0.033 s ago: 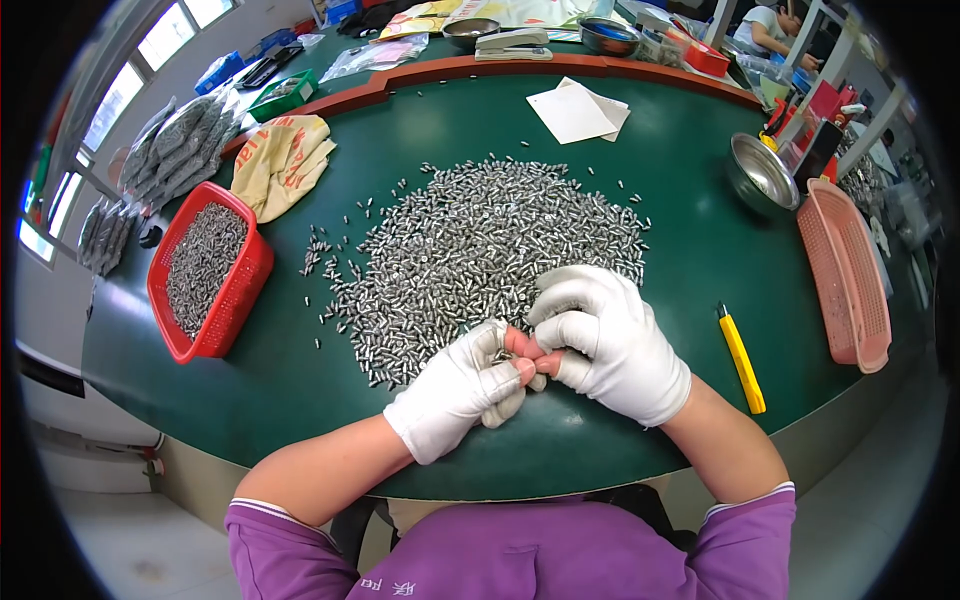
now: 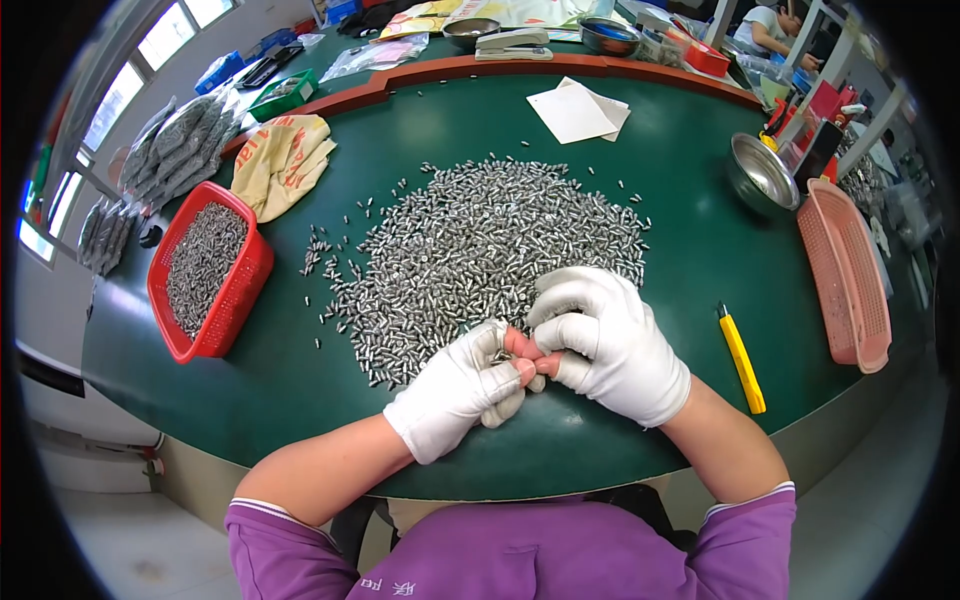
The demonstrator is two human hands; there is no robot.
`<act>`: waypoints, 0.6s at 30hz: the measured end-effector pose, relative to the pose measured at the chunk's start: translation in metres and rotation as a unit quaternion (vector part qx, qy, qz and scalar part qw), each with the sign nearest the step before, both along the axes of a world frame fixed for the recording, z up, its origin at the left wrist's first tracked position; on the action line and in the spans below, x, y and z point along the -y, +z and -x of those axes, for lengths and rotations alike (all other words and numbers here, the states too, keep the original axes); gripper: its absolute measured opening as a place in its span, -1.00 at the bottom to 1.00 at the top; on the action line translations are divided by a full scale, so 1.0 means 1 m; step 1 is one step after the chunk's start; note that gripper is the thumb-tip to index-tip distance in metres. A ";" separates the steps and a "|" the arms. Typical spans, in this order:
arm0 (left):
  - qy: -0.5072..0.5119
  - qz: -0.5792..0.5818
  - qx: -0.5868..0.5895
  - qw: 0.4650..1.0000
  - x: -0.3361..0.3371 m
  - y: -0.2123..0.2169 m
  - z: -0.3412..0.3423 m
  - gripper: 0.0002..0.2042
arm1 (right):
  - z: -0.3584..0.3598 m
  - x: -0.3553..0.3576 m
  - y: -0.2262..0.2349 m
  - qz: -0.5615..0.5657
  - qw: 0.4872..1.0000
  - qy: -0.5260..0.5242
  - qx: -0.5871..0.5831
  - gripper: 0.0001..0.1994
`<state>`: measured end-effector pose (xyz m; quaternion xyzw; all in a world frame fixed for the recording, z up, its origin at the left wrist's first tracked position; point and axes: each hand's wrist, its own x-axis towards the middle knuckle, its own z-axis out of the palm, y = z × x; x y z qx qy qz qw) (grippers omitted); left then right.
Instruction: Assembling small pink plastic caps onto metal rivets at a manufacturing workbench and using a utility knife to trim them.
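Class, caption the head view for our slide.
Gloved left hand and right hand meet by a pile of small metal parts on a green table.

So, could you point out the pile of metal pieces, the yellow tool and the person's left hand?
Pile of metal pieces [image 2: 490, 245]: head view, middle of the heap.
Yellow tool [image 2: 741, 360]: head view, its handle.
Left hand [image 2: 456, 387]: head view, back of the white glove.

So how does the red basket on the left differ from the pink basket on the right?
Colour: the red basket is strongly red, the pink basket paler. Contents: the red basket holds many small metal parts; the pink basket shows no such heap. Shape: the red basket looks shorter, the pink basket longer and narrower, though the fisheye bends both. Both have perforated walls and sit at opposite sides of the green table.
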<state>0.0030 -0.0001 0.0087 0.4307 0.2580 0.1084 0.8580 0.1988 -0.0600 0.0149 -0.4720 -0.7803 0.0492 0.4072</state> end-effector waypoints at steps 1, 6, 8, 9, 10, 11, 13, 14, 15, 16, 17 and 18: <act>-0.012 -0.001 -0.009 1.000 0.000 -0.001 0.001 -0.84 | 0.001 0.000 -0.001 -0.010 1.000 0.007 0.000 -0.82; 0.016 0.009 -0.011 1.000 0.000 -0.002 0.001 -0.84 | -0.004 -0.004 -0.002 -0.001 0.998 -0.047 0.050 -0.84; 0.024 0.015 -0.004 1.000 0.001 -0.004 0.001 -0.84 | -0.004 -0.003 -0.004 0.024 0.994 -0.047 0.097 -0.84; 0.025 0.010 0.004 1.000 0.001 -0.005 0.001 -0.83 | -0.003 -0.002 -0.004 0.024 0.994 -0.048 0.097 -0.84; 0.027 0.005 0.012 1.000 0.001 -0.005 0.002 -0.81 | -0.001 -0.002 -0.003 0.026 0.992 -0.048 0.117 -0.83; 0.027 0.005 0.012 1.000 0.000 -0.005 0.002 -0.81 | 0.000 -0.001 -0.003 0.029 0.989 -0.049 0.137 -0.83; 0.026 0.025 0.008 0.999 0.000 -0.004 0.002 -0.78 | -0.001 -0.001 -0.005 0.028 0.989 -0.052 0.135 -0.83; 0.027 0.026 0.008 0.999 -0.001 -0.005 0.002 -0.78 | -0.001 -0.002 -0.005 0.026 0.989 -0.055 0.133 -0.84; 0.021 0.028 0.021 0.999 -0.001 -0.006 0.002 -0.77 | -0.002 -0.002 -0.005 0.026 0.989 -0.055 0.133 -0.84; 0.015 0.031 0.033 0.999 -0.002 -0.007 0.002 -0.76 | -0.002 -0.002 -0.004 0.029 0.988 -0.056 0.140 -0.84; 0.014 0.031 0.033 0.999 -0.002 -0.008 0.002 -0.76 | -0.002 -0.001 -0.003 0.032 0.987 -0.057 0.148 -0.85; 0.015 0.032 0.045 0.998 -0.002 -0.009 0.003 -0.75 | -0.002 -0.001 -0.003 0.033 0.987 -0.057 0.148 -0.85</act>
